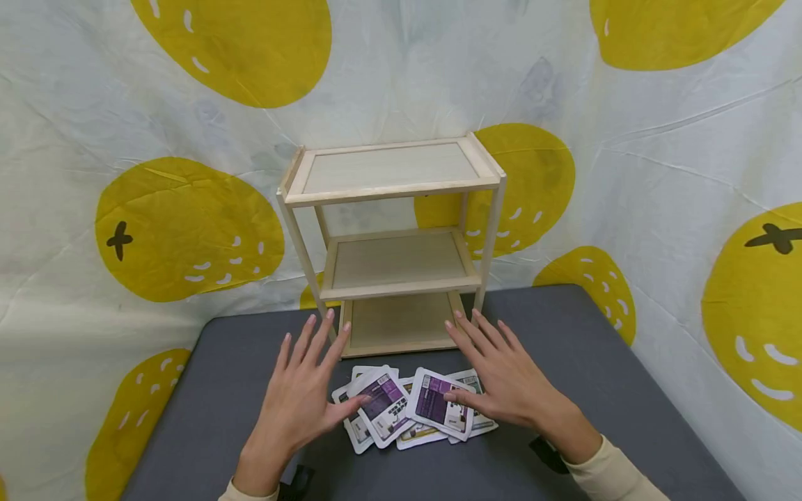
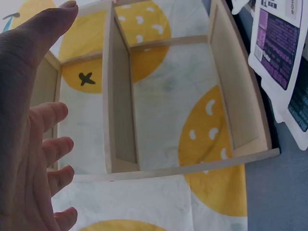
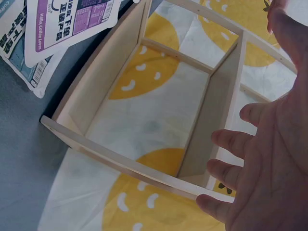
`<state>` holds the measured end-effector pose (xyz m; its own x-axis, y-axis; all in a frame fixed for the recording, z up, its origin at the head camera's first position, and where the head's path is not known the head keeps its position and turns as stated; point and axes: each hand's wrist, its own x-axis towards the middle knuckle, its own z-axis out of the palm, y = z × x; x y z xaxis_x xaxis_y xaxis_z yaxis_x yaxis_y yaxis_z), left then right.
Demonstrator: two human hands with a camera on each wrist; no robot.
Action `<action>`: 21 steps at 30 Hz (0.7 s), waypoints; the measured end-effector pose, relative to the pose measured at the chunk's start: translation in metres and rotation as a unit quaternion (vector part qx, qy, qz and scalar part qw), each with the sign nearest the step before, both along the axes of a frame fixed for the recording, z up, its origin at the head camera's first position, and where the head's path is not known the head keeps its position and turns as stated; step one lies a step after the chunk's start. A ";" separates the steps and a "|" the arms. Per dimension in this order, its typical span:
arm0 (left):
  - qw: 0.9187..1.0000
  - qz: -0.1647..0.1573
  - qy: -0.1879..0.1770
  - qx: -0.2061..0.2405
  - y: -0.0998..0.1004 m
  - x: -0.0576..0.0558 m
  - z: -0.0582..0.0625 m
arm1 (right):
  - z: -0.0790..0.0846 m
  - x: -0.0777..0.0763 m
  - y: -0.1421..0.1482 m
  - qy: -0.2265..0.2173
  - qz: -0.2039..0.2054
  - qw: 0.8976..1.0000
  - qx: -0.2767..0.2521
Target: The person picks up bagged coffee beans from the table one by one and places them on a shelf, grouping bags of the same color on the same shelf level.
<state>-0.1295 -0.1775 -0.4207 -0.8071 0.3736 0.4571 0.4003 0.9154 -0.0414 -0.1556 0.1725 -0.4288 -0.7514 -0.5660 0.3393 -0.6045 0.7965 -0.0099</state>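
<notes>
Both hands are held over the dark grey table, fingers spread and nothing in them. My left hand (image 1: pixel 299 396) is beside the left end of a loose pile of coffee packets (image 1: pixel 382 403); its thumb overlaps one packet in the head view. My right hand (image 1: pixel 510 383) is at the pile's right end, its thumb across a purple-and-white packet (image 1: pixel 438 403). The packets are flat, white-edged, with purple, teal and yellowish labels; one reads "Hello, Coffee Lover" in the right wrist view. Behind them stands a small pale wooden shelf (image 1: pixel 401 285) with three tiers.
The shelf's bottom tier (image 1: pixel 401 323) lies just behind the packets, and its top tier (image 1: pixel 388 169) is raised well above. A white cloth (image 1: pixel 401 69) with big yellow fruit prints hangs behind and on both sides. The table (image 1: pixel 601 390) has rounded far corners.
</notes>
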 end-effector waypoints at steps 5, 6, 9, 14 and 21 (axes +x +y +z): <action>0.999 -0.018 0.001 0.042 -0.003 -0.001 -0.002 | -0.001 0.000 0.004 -0.005 0.009 1.000 -0.012; 0.998 -0.026 0.005 0.058 -0.004 -0.002 -0.002 | -0.001 0.000 0.005 -0.009 0.014 1.000 -0.019; 0.992 -0.055 0.018 0.116 -0.008 -0.005 -0.002 | 0.000 0.001 0.008 -0.027 0.027 0.998 -0.047; 0.965 -0.084 0.030 0.247 -0.015 -0.015 -0.002 | 0.003 0.003 0.010 -0.057 0.038 0.994 -0.090; 0.901 -0.074 0.025 0.427 -0.030 -0.040 0.004 | 0.005 0.004 0.012 -0.126 0.045 0.983 -0.124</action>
